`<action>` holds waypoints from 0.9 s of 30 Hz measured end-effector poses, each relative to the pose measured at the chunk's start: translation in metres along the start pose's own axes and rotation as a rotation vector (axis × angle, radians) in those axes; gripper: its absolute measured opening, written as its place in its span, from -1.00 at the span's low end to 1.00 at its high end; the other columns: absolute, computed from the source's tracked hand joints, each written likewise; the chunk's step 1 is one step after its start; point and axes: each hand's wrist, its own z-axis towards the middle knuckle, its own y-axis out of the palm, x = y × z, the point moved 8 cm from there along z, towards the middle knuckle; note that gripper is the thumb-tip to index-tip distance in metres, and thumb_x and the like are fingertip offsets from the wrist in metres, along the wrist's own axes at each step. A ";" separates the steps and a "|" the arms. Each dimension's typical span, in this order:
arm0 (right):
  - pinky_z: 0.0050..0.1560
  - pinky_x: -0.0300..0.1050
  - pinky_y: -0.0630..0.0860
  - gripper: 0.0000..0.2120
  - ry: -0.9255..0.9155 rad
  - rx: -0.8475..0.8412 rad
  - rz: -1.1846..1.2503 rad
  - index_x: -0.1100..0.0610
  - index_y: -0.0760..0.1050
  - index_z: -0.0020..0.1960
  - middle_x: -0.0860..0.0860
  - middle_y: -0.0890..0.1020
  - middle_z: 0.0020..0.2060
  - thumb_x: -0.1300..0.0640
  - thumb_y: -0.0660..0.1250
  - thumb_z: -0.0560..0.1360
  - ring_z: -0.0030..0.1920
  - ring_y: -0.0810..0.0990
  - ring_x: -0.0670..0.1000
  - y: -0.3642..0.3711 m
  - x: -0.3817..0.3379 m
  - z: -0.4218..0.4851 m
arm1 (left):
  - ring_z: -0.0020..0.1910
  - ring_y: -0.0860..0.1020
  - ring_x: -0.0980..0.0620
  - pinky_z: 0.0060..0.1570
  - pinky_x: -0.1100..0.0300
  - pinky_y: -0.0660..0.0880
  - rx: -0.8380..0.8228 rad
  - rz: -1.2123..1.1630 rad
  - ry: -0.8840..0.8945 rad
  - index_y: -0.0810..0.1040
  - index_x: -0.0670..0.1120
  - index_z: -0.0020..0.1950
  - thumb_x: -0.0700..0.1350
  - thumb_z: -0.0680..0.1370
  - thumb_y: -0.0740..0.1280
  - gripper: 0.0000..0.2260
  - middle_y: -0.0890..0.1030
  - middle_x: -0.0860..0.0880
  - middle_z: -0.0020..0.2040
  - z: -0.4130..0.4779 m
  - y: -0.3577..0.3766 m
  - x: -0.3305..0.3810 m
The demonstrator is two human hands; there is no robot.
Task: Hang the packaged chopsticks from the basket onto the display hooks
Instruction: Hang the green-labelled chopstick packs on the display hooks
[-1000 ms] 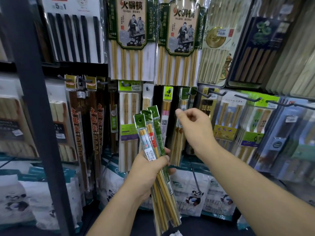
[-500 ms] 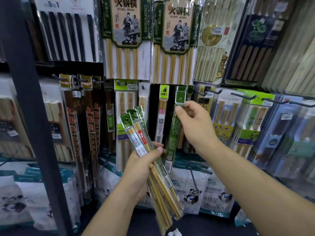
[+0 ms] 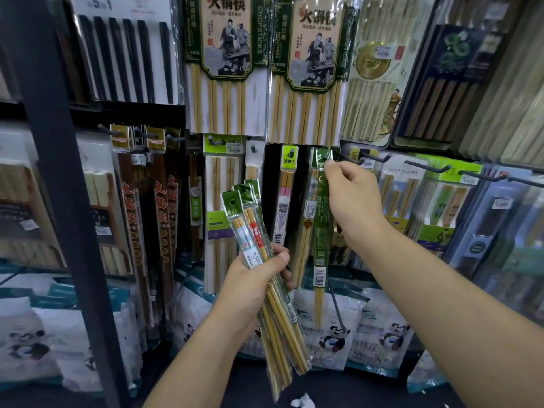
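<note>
Green-headed packs of bamboo chopsticks [image 3: 250, 228] fan up from our left hand [image 3: 253, 281] at lower centre, its fingers curled round their middle so the punched holes sit on top, ready to draw. Just right, our right hand [image 3: 353, 201] pinches the header of one slim green pack [image 3: 321, 231], bamboo tips showing below its label. It holds the pack's hole at the dark hook [image 3: 350, 159]; whether it is threaded we cannot tell.

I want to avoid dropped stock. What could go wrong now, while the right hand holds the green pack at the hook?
The right hand pinches only the top of the green pack; if its hole misses the hook, it may fall. The left hand grips a fanned bundle of packs; one could slip out.
</note>
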 end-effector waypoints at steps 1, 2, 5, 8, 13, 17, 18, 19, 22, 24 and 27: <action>-0.24 -0.13 0.31 -0.56 -0.003 0.001 -0.001 0.40 0.32 -0.15 -0.12 0.17 -0.57 0.03 0.19 0.71 -0.50 0.16 -0.08 0.000 0.000 0.000 | -0.28 0.66 -0.11 -0.23 0.11 0.63 -0.005 0.005 0.001 0.72 0.04 -0.14 -0.24 0.58 0.44 -0.80 0.65 -0.11 -0.28 -0.001 0.001 0.001; -0.23 -0.12 0.32 -0.56 -0.003 0.003 -0.004 0.38 0.32 -0.17 -0.12 0.17 -0.58 0.03 0.19 0.70 -0.51 0.16 -0.08 0.000 0.000 0.001 | -0.28 0.67 -0.11 -0.23 0.11 0.63 -0.005 0.012 0.003 0.72 0.04 -0.13 -0.23 0.59 0.44 -0.81 0.65 -0.10 -0.29 -0.001 0.001 0.001; -0.23 -0.11 0.29 -0.55 0.024 -0.009 -0.027 0.24 0.28 -0.28 -0.13 0.17 -0.59 0.02 0.20 0.70 -0.52 0.16 -0.09 0.002 0.005 0.003 | -0.27 0.69 -0.12 -0.21 0.08 0.64 -0.002 0.032 0.011 0.72 0.03 -0.07 -0.22 0.59 0.45 -0.85 0.65 -0.09 -0.29 -0.002 0.000 0.001; -0.28 -0.10 0.29 -0.55 0.074 -0.035 -0.072 0.10 0.28 -0.32 -0.15 0.24 -0.59 -0.06 0.21 0.68 -0.50 0.25 -0.09 0.004 0.014 0.004 | -0.25 0.70 -0.09 -0.15 0.03 0.67 -0.018 0.056 0.027 0.71 0.03 0.01 -0.20 0.58 0.48 -0.88 0.66 -0.08 -0.26 -0.001 0.000 0.000; -0.29 -0.16 0.33 -0.66 0.095 0.040 -0.122 0.13 0.46 -0.16 -0.06 0.48 -0.35 -0.11 0.28 0.64 -0.36 0.47 -0.16 -0.002 0.022 -0.008 | -0.22 0.71 -0.06 -0.07 -0.12 0.68 -0.052 0.085 0.036 0.69 0.01 -0.07 -0.01 0.36 0.63 -0.79 0.71 -0.10 -0.21 0.001 0.001 -0.004; -0.19 -0.19 0.46 -0.71 0.066 -0.166 -0.044 0.07 0.60 -0.13 -0.08 0.65 -0.30 -0.13 0.33 0.60 -0.29 0.59 -0.23 0.017 0.015 -0.031 | -0.16 0.73 -0.10 -0.11 -0.05 0.69 -0.083 0.070 0.043 0.69 0.05 -0.10 0.01 0.31 0.69 -0.73 0.73 -0.11 -0.14 0.000 0.004 -0.003; -0.16 -0.20 0.51 -0.74 0.049 -0.253 -0.037 0.03 0.63 -0.12 -0.09 0.68 -0.25 -0.12 0.34 0.60 -0.24 0.62 -0.20 0.025 0.011 -0.037 | -0.13 0.74 -0.13 -0.12 -0.03 0.69 -0.088 0.055 0.042 0.69 0.04 -0.07 0.01 0.30 0.70 -0.70 0.74 -0.13 -0.10 0.000 0.005 -0.003; -0.14 -0.22 0.54 -0.78 0.026 -0.322 -0.035 0.01 0.65 -0.11 -0.09 0.70 -0.22 -0.09 0.35 0.60 -0.21 0.63 -0.18 0.032 0.007 -0.042 | -0.11 0.73 -0.15 -0.13 -0.02 0.68 -0.095 0.049 0.046 0.69 0.03 -0.05 -0.01 0.30 0.71 -0.69 0.73 -0.16 -0.06 0.000 0.006 -0.003; -0.13 -0.19 0.60 -0.85 -0.031 -0.385 -0.045 0.02 0.66 -0.09 -0.01 0.69 -0.21 0.01 0.38 0.60 -0.26 0.59 -0.17 0.041 -0.001 -0.048 | -0.07 0.73 -0.21 -0.12 -0.04 0.68 -0.111 0.025 0.053 0.69 -0.03 0.03 -0.03 0.32 0.69 -0.64 0.71 -0.27 0.03 -0.001 0.009 -0.001; -0.14 -0.18 0.59 -0.85 -0.054 -0.359 -0.074 0.03 0.65 -0.11 0.00 0.68 -0.24 0.05 0.38 0.60 -0.29 0.57 -0.14 0.040 -0.002 -0.046 | -0.05 0.73 -0.21 -0.11 -0.04 0.69 -0.114 0.008 0.053 0.69 -0.03 0.05 0.01 0.31 0.70 -0.61 0.72 -0.26 0.04 -0.002 0.011 0.000; -0.36 -0.36 0.49 -0.82 -0.051 -0.260 -0.054 0.04 0.62 -0.17 -0.13 0.57 -0.41 0.10 0.35 0.60 -0.41 0.48 -0.20 0.030 -0.002 -0.038 | 0.00 0.73 -0.10 -0.07 0.07 0.66 -0.025 0.075 0.065 0.72 0.04 -0.04 0.09 0.32 0.63 -0.71 0.76 -0.10 -0.02 0.000 0.003 0.003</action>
